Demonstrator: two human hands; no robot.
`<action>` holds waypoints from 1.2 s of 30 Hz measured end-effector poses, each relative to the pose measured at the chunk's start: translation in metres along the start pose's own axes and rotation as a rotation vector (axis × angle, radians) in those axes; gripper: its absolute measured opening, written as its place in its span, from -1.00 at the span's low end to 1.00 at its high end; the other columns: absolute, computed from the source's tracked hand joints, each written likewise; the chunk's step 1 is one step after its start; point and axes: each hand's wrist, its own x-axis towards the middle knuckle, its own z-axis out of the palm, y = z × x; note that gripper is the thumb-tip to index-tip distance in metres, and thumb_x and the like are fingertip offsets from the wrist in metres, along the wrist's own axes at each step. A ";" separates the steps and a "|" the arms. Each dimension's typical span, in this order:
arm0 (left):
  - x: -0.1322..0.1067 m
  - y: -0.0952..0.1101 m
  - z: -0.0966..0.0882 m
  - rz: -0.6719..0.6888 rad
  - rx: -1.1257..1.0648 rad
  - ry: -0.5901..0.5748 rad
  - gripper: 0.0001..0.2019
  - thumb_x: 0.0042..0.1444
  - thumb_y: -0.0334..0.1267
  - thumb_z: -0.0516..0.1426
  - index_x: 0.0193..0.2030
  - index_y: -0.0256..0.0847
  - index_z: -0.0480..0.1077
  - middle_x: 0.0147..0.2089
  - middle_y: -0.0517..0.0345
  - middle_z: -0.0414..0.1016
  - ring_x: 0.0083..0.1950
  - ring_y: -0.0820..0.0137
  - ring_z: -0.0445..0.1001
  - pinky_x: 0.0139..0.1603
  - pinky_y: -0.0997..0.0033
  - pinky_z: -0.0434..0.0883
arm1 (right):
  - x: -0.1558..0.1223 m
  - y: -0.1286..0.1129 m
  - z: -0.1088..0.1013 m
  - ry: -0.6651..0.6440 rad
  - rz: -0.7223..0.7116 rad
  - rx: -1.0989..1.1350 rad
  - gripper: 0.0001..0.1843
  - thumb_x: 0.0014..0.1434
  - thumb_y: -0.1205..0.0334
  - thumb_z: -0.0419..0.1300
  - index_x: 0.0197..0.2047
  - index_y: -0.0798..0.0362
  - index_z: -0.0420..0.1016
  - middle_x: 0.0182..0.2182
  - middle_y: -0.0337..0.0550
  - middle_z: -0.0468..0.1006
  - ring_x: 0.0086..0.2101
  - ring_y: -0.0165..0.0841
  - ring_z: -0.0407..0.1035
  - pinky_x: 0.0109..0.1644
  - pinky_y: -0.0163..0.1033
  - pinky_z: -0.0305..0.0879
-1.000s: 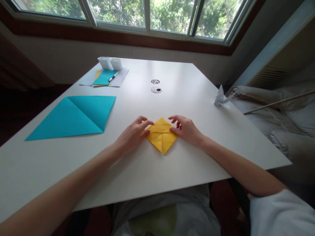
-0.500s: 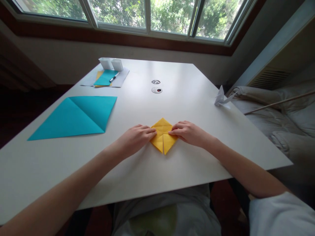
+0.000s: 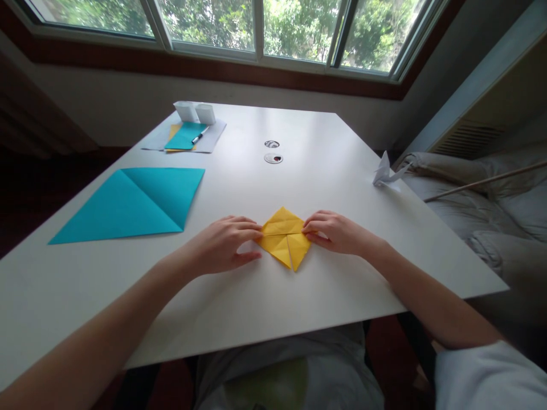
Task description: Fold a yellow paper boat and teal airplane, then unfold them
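Note:
A folded yellow origami paper (image 3: 283,242) lies on the white table (image 3: 273,307) in front of me, diamond-shaped, with a crosswise crease and a slit running down to its near point. My left hand (image 3: 228,242) touches its left corner with the fingertips, the thumb spread away from the fingers and off the paper. On the other side, my right hand (image 3: 335,232) pinches the right corner between thumb and fingers. The underside of the paper is hidden.
Left of my hands lies a large creased turquoise sheet (image 3: 137,202). Behind it are smaller stacked papers (image 3: 184,135) with a pen (image 3: 199,135) and white paper boxes (image 3: 205,114). A white paper crane (image 3: 386,171) stands near the right edge. Two round cable holes (image 3: 273,158) mark the table's middle.
My left thumb has lifted away from the fingers. Both hands have drawn outward from the middle of the yellow paper to its corners, and the paper has turned slightly.

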 end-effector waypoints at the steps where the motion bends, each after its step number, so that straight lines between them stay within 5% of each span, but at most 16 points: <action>1: 0.001 0.001 0.001 0.004 -0.009 0.007 -0.65 0.09 -0.05 0.08 -0.06 -0.17 0.44 0.00 0.02 0.47 0.01 0.22 0.40 0.03 0.18 0.35 | 0.000 0.000 0.000 0.011 0.010 -0.018 -0.82 0.20 0.26 0.06 -0.27 0.10 0.48 -0.25 -0.04 0.52 -0.20 -0.28 0.36 -0.11 -0.16 0.31; 10: 0.006 0.004 0.011 0.010 -0.042 0.036 -0.69 0.13 -0.10 0.06 -0.09 -0.18 0.45 -0.07 0.02 0.50 -0.04 0.27 0.39 -0.01 0.26 0.35 | 0.006 -0.009 0.015 0.035 -0.123 0.037 -0.75 0.21 0.21 0.08 -0.07 0.07 0.43 -0.15 -0.02 0.47 -0.15 -0.30 0.33 -0.03 -0.16 0.27; 23: 0.008 0.004 0.011 -0.004 -0.101 0.084 -0.73 0.18 -0.26 -0.02 -0.16 -0.16 0.49 -0.13 0.07 0.53 -0.15 0.35 0.43 -0.10 0.33 0.40 | 0.013 -0.022 0.019 0.068 -0.288 -0.145 -0.76 0.27 0.20 0.00 -0.12 0.00 0.45 -0.20 -0.09 0.51 -0.14 -0.32 0.30 -0.06 -0.20 0.22; 29: 0.007 0.010 0.009 -0.053 -0.017 0.075 -0.69 0.06 -0.01 0.10 -0.17 -0.14 0.49 -0.15 0.08 0.53 -0.11 0.26 0.41 -0.10 0.24 0.38 | 0.016 -0.022 0.026 0.206 -0.044 0.097 -0.84 0.22 0.31 0.01 -0.27 0.07 0.41 -0.30 -0.08 0.51 -0.26 -0.37 0.34 -0.16 -0.28 0.29; 36: 0.015 0.019 0.021 -0.210 -0.044 0.139 -0.75 0.18 -0.22 -0.02 -0.35 -0.21 0.46 -0.28 0.08 0.52 -0.23 0.34 0.42 -0.21 0.36 0.37 | 0.024 -0.018 0.030 0.296 0.371 0.296 -0.87 0.11 0.29 0.07 -0.39 0.11 0.41 -0.50 -0.23 0.46 -0.52 -0.49 0.27 -0.42 -0.39 0.18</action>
